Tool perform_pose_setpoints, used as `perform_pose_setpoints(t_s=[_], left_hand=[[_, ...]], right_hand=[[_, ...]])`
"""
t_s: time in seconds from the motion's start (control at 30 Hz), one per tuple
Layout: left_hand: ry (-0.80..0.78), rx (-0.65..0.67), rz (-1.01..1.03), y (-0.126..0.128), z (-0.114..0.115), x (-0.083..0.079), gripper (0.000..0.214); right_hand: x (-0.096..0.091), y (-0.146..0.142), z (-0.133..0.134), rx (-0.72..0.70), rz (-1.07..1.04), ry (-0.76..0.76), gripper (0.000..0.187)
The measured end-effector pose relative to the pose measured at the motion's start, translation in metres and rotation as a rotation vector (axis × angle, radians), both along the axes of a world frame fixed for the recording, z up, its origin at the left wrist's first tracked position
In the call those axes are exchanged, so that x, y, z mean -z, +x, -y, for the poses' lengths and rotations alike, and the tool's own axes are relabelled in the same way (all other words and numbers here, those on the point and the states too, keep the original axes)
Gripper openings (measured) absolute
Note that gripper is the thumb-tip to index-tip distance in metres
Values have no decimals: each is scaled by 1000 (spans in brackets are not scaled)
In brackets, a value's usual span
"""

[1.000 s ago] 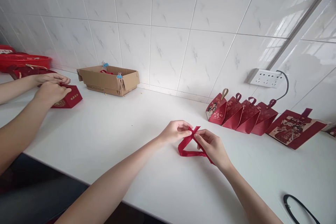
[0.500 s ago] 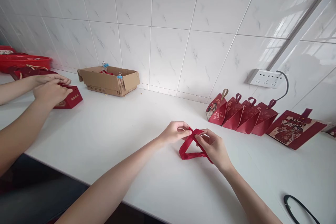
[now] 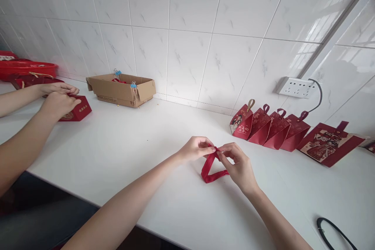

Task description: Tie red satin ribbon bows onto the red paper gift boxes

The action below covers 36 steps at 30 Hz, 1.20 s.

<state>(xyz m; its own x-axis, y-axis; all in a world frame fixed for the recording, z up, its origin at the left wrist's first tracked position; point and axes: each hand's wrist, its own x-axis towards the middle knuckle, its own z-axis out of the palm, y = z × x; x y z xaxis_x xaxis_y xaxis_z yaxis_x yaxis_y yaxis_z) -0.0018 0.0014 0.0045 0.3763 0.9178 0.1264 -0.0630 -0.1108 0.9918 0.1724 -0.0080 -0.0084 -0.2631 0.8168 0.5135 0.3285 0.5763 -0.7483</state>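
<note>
A red ribbon [image 3: 211,170] forms a loop on the white counter [image 3: 152,152] in front of me. My left hand [image 3: 195,148] pinches the top of the loop from the left. From the right, my right hand [image 3: 238,166] pinches the same spot, fingers curled over the ribbon's ends. The two hands meet at the crossing point, and the loop hangs below them onto the counter.
A row of folded red gift boxes [image 3: 268,127] stands by the wall, with a flat unfolded one [image 3: 328,144] to their right. A cardboard box [image 3: 121,89] sits at the back left. Another person's hands [image 3: 57,99] handle a red box [image 3: 76,110]. A black loop [image 3: 334,230] lies bottom right.
My hands have drawn closer together at the top of the ribbon, and the loop has become narrower. The other person's hands have shifted slightly on the red box.
</note>
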Motion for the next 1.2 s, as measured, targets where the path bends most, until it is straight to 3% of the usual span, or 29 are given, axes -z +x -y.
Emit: perform_pose_setpoints(t_s=[0.2,0.4,0.93,1.2], left_hand=[[32,-11,-18,-1,-1,-1,27],[-15,-13,-7,-1,-2,0,29],[-83,-1,56,0,-2,-1,35],[-62,11,44,-1,-1,0,27]], right_hand=[[0,1,1,0,0,-9,15],[2,3,1,52,48,208,8],[0,2,0,34,147,424,15],[2,3,-1,37,189,447,15]])
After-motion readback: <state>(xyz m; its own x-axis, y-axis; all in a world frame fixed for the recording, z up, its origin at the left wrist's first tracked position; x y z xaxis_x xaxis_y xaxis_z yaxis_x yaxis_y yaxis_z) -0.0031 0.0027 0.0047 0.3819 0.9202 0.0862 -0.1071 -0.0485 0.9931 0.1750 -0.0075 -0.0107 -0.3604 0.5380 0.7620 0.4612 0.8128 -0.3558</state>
